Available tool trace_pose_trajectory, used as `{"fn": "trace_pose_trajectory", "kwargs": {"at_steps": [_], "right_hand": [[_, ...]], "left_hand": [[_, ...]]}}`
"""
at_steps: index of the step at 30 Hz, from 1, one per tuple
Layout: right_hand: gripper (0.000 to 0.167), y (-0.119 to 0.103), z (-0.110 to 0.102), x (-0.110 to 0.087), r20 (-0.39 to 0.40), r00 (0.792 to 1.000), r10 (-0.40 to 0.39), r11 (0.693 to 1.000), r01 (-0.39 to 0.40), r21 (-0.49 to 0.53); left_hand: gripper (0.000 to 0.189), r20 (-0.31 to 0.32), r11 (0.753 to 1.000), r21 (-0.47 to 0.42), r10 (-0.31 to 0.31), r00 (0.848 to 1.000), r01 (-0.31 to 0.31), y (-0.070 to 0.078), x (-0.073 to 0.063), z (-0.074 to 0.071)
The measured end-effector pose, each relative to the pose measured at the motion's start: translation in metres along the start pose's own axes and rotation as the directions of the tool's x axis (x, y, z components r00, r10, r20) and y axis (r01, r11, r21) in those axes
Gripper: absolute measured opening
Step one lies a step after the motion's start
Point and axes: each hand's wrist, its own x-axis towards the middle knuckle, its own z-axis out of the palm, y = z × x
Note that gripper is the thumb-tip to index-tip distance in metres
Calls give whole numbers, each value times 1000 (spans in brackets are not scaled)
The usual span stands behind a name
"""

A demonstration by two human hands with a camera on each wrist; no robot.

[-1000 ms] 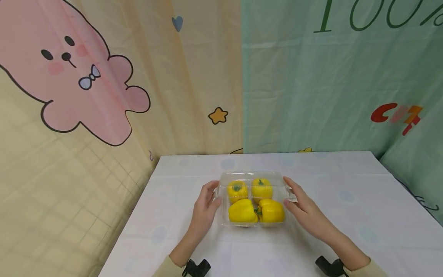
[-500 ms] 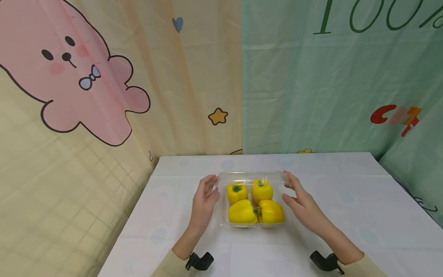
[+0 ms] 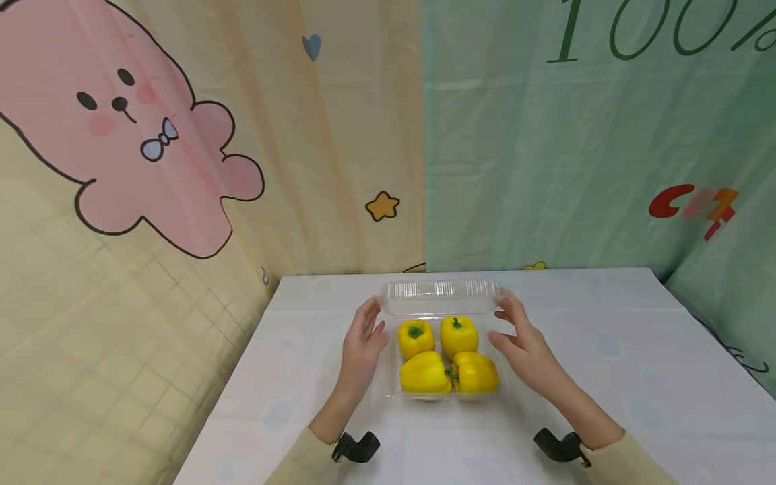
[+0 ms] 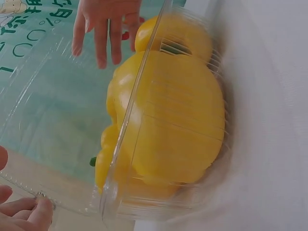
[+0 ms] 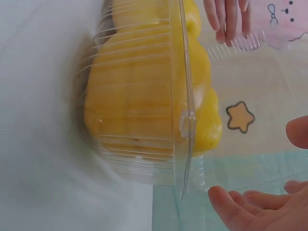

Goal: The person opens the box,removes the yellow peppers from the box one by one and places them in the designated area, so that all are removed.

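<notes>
A clear plastic clamshell container [image 3: 394,389] stands on the table with several yellow bell peppers [image 3: 424,372] inside. Its hinged lid [image 3: 439,306] is raised and leans toward the back. At the lid's left edge is my left hand [image 3: 362,347], thumb spread from the fingers; in the left wrist view its fingertips [image 4: 44,207] meet the lid's edge. My right hand [image 3: 523,347] is at the lid's right edge. Seen from the right wrist, its fingers [image 5: 240,207] extend beside the lid, thumb [image 5: 298,131] well apart.
A white cloth covers the table [image 3: 279,377]. Behind it hangs a printed curtain, cream [image 3: 339,135] on the left and green [image 3: 485,168] on the right, with a pink bear [image 3: 157,182]. A black camera [image 3: 358,447] sits on each wrist.
The lid has swung up and back, away from the peppers. Both hands have moved slightly farther back along with it. The container's base and the peppers have stayed in place.
</notes>
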Motion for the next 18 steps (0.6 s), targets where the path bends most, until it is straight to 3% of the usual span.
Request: {"fn": "trace_pose_trajectory", "kwargs": {"at_steps": [13,18], "right_hand": [[78,2,-1,18,-36,999,9,999,-7,39],[78,6,-1,24,-45,999,17,999,-15,43]], "left_hand": [[65,45,999,45,14,999,-16,5,18,1],[65,99,999,45,-10,995,6,27,22,-1]]}}
